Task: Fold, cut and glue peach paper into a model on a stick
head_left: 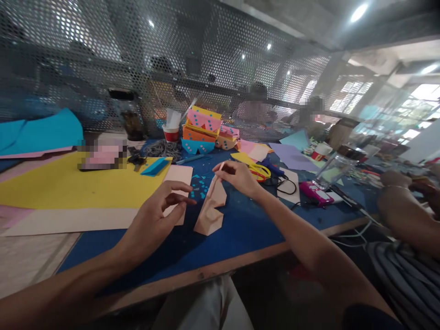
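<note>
A folded peach paper cut-out (210, 221) with a notched edge stands on the blue tabletop in front of me. My right hand (237, 176) pinches its far end between thumb and fingers. Something thin and pale shows at those fingertips; I cannot tell whether it is the paper's edge. My left hand (165, 206) hovers to the left, fingers apart and holding nothing, over a peach sheet (182, 173). Small blue paper bits (202, 189) lie scattered between the hands, beyond the cut-out.
Yellow-handled scissors (260, 172), a blue glue gun (273, 167) and a glass jar (338, 167) lie to the right. Folded coloured paper pieces (201, 133) are stacked behind, beside a paper cup (171, 133). A large yellow sheet (68, 188) covers the left. Another person's arm (398, 206) rests at right.
</note>
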Motion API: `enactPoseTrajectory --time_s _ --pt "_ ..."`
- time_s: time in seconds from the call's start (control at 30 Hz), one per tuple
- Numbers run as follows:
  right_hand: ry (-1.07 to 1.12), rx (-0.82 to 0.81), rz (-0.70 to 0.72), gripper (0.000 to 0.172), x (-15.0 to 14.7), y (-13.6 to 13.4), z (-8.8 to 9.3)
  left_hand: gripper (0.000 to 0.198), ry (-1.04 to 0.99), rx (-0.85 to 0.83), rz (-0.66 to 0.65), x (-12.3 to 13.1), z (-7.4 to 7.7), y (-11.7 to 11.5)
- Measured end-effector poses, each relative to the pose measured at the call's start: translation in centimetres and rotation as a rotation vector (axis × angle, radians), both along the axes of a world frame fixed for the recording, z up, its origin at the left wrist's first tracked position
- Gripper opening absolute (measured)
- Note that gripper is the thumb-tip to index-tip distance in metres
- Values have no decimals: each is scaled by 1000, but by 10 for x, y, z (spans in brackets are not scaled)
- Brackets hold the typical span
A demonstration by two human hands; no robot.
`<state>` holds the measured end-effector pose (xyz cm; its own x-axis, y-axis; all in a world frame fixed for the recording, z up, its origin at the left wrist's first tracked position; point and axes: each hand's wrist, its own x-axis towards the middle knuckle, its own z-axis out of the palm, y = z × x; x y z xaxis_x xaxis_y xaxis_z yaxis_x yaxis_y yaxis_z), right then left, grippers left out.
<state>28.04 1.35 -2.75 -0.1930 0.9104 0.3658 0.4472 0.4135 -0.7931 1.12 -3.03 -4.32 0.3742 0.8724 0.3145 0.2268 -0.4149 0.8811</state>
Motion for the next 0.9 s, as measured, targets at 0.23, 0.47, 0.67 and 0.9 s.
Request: enactPoseTrajectory --time_s 0.23,0.47,0.67,0.9 --pt "544 -161 98 29 -5 -13 10 51 -103 -223 -97 -1 -2 13" --pt "741 -345 247 32 -13 -18 7 56 -135 -287 -161 2 1 14" --pt "714 -497 297 37 -34 -23 4 51 -167 -275 -163 5 4 18" --pt "648 -522 199 35 -39 -10 5 41 -346 -505 -148 3 -5 30"
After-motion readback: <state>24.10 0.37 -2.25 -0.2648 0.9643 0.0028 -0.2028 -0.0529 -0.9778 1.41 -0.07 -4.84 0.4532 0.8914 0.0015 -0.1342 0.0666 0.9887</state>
